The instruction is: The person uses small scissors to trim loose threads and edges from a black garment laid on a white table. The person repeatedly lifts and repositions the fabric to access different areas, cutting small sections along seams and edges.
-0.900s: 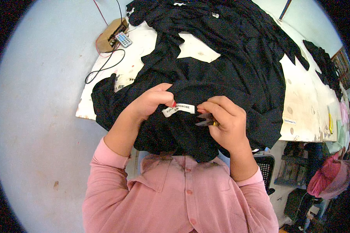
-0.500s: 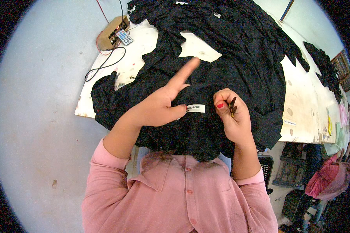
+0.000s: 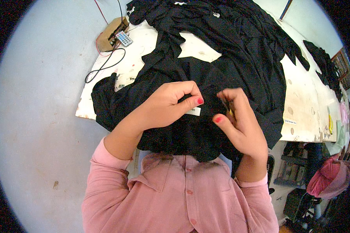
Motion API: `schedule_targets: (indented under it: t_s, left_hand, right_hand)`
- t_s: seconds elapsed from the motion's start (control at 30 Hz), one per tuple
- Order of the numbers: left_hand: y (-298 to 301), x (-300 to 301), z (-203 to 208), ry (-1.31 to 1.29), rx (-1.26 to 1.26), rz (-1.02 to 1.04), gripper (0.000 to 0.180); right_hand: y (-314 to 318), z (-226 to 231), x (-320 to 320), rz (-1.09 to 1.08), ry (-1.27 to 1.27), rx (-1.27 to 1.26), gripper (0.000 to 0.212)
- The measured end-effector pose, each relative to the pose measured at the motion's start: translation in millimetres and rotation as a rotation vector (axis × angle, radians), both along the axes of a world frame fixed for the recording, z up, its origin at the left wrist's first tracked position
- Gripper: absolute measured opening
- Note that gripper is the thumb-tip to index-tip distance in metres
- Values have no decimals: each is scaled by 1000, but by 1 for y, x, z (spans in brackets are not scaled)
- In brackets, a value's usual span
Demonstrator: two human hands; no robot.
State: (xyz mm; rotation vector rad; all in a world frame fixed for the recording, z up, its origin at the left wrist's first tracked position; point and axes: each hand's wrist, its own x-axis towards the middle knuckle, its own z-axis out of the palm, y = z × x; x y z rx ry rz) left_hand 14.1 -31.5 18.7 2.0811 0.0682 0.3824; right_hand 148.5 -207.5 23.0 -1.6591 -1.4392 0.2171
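A black garment (image 3: 175, 136) lies bunched over the table edge and my lap, with a small white label (image 3: 193, 111) sewn on it. My left hand (image 3: 171, 103) is closed beside the label, thumb and forefinger pinching the dark cloth and covering part of the label. To its right, my right hand (image 3: 243, 124) has its thumb and forefinger apart. Its other fingers curl round small thread snips (image 3: 230, 110), dark with a yellowish part, blurred and half hidden by the hand.
More black cloth (image 3: 237, 42) heaps across the white table (image 3: 309, 105). At the far left stand a brown box (image 3: 111, 35) with wires, a small remote control (image 3: 124, 38) and a looped black cable (image 3: 105, 70). Pink cloth (image 3: 326, 180) hangs at the lower right.
My left hand has drawn its outstretched forefinger back and closed on the cloth by the label. My right thumb has come away from the forefinger, and that hand has shifted slightly right.
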Motion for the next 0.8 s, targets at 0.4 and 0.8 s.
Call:
schedule_targets:
  t_s: [0.4,0.8]
  left_hand:
    - [-14,2,7,-35,65,62,13]
    - [-17,4,3,-103,85,78,12]
  right_hand:
    - [-11,5,-17,-120,-193,-90,18]
    - [-7,8,-20,-127,-300,-90,16]
